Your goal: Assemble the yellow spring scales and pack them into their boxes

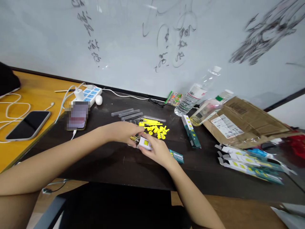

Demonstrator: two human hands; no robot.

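Note:
My right hand (157,149) is closed around a slim cardboard box, whose white end (145,143) with a yellow printed square faces left. A teal end (177,156) shows past the hand and looks like the same box. At the open end, the fingers of my left hand (124,132) are curled against the box, partly hiding a small yellow piece (133,138) there. Just behind my hands lies a heap of small yellow plastic parts (156,129) with some yellow sticks (151,122). Several clear plastic tubes (130,114) rest behind these.
Farther right are another teal-and-white box (191,132), a water bottle (190,98), a second bottle (209,109), a brown parcel (247,117) and several open boxes (247,163). Phones (28,125), cables and a power strip (91,95) lie left. A whiteboard (128,47) backs the desk.

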